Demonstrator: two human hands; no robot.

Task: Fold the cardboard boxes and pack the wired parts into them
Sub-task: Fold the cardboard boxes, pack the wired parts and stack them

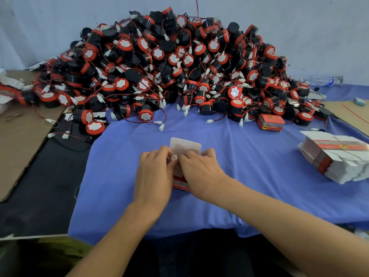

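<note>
Both hands' grip [175,158] on red-and-white box [180,183], white flap up

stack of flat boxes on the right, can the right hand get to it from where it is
Probably yes. The stack of flat boxes lies uncovered on the blue cloth, with only bare cloth between it and the right hand. But that hand and the left hand are both busy on the small box.

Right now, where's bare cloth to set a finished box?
Free: blue cloth between the hands and the flat box stack, and left of the left hand up to the cloth's edge. Crowded: the parts pile along the back.
</note>
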